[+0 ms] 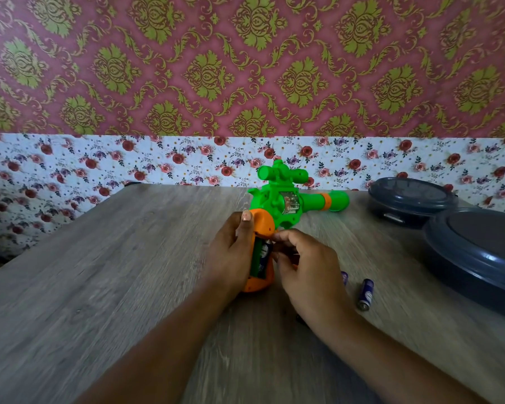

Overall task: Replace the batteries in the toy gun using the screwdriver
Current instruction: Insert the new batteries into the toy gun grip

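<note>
- A second battery (pixel 344 277) on the table (pixel 99 287) is mostly hidden behind the right hand (pixel 306 266).
- The toy gun (pixel 277 211) grip is clasped by the left hand (pixel 231 252); right fingertips pinch something unclear at the open compartment.

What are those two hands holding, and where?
The left hand grips the toy gun by its orange handle; the right hand pinches something small and dark at the open battery compartment.

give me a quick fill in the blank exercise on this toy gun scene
1. The toy gun has a green body and an ____ grip.
2. The left hand wraps the ____ of the gun.
3. A loose battery lies on the table to the ____ of the right hand.

Missing words: orange; grip; right
</note>
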